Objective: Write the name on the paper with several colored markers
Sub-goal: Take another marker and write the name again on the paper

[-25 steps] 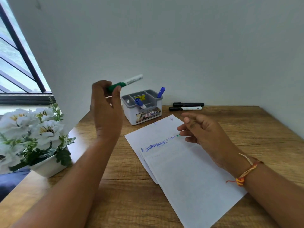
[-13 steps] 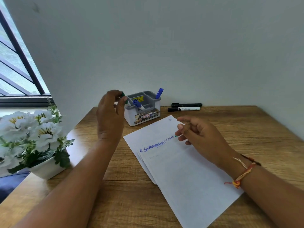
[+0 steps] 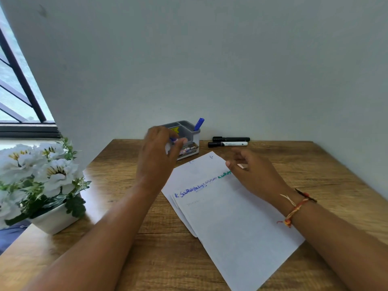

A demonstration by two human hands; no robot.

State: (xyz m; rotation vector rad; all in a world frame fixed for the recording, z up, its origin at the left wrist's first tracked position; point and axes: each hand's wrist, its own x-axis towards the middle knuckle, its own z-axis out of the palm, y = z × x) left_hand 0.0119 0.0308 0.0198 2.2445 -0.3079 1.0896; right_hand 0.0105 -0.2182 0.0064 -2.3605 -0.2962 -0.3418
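Observation:
A stack of white paper (image 3: 235, 219) lies slanted on the wooden desk (image 3: 126, 164), with a name written along its top in blue and then green. My left hand (image 3: 157, 156) reaches into the grey marker holder (image 3: 189, 131), fingers pinched on a blue-capped marker (image 3: 173, 140) in its front compartment; the hand is blurred. The green marker is hidden. A second blue marker (image 3: 198, 123) stands in the holder's back right corner. My right hand (image 3: 254, 175) rests over the paper's top right edge, fingers apart and holding nothing.
Two black markers (image 3: 231, 139) (image 3: 227, 144) lie against the wall to the right of the holder. A white pot of white flowers (image 3: 42, 181) stands at the desk's left edge below a window (image 3: 12, 95). The wall rises directly behind the desk.
My left hand came down from the air with the green marker to the holder. The green marker is gone from it, and the fingers now pinch the blue-capped marker. My right hand barely shifted.

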